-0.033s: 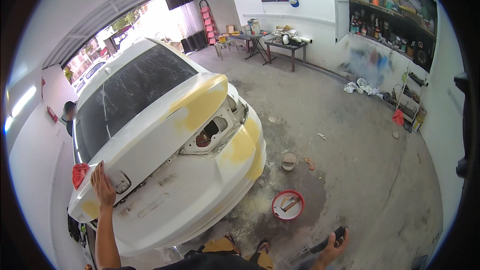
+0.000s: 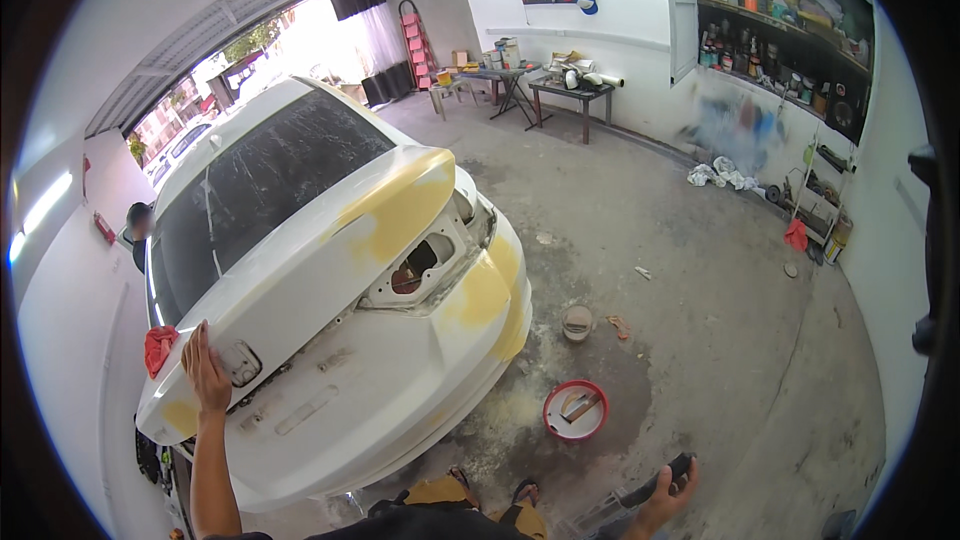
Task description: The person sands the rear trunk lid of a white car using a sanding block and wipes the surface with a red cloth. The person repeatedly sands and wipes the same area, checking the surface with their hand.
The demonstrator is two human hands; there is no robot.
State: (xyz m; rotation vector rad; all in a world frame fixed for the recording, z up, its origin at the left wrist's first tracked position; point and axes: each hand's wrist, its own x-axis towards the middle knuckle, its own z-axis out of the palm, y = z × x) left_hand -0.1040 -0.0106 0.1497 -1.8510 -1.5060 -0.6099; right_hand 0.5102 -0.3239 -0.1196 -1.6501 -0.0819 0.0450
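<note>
A white car [image 2: 290, 310] with yellowish filler patches stands at the left, its rear toward me. My left hand [image 2: 205, 372] rests on the trunk lid [image 2: 300, 265] near its left end, fingers stretched out and holding nothing. Close beside those fingers, a crumpled red cloth [image 2: 160, 350] lies on the car. Down at the lower right, my right hand [image 2: 665, 502] is wrapped round a black object [image 2: 682, 464], whose kind I cannot make out. A greyish, partly see-through shape shows left of that hand, blurred.
On the floor ahead are a red-rimmed basin [image 2: 577, 437] with blocks inside and a small bucket [image 2: 577, 322]. A person [image 2: 139, 230] is beyond the car's left side. Tables [image 2: 572, 90], a pink-stepped ladder [image 2: 417, 50] and shelves [image 2: 780, 15] line the far and right walls.
</note>
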